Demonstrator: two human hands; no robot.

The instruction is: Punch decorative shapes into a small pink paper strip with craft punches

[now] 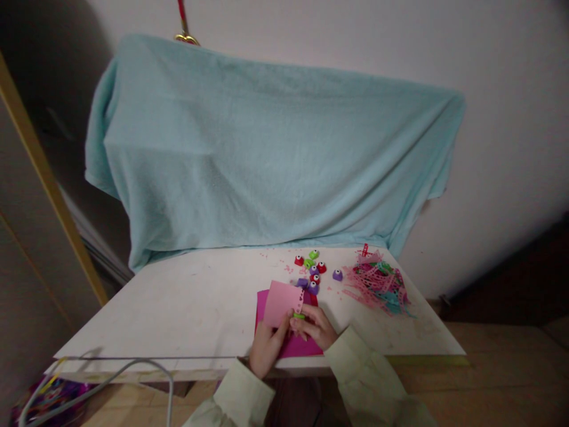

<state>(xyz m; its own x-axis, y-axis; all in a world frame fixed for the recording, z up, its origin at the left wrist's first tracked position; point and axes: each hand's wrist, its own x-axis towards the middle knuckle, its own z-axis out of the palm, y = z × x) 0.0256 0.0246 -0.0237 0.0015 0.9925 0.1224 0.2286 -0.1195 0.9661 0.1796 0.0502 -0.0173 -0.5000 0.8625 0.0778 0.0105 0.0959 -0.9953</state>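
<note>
- So, nearest the table (186, 308) edge, the left hand (265, 347) pinches the light pink sheet (281, 302) by its lower corner, thumb on top, holding it tilted up off the table.
- Just right of the sheet, the right hand (316, 328) has its fingers pressed together around a small green punch (299, 316) clamped on the sheet's right edge, where there's already a row of holes.
- Under the sheet lies a darker magenta sheet (293, 344), flat on the table.
- Tip, I'd say: keep the sheet taut and slide the punch evenly along that edge so spacing stays regular.
- Just beyond the sheet, a cluster of little punches (315, 270), red, purple and green.
- Further right of the sheet, a pile of paper scraps (380, 284).
- Far behind the sheet, a pale blue blanket (267, 148) draped over something.
</note>
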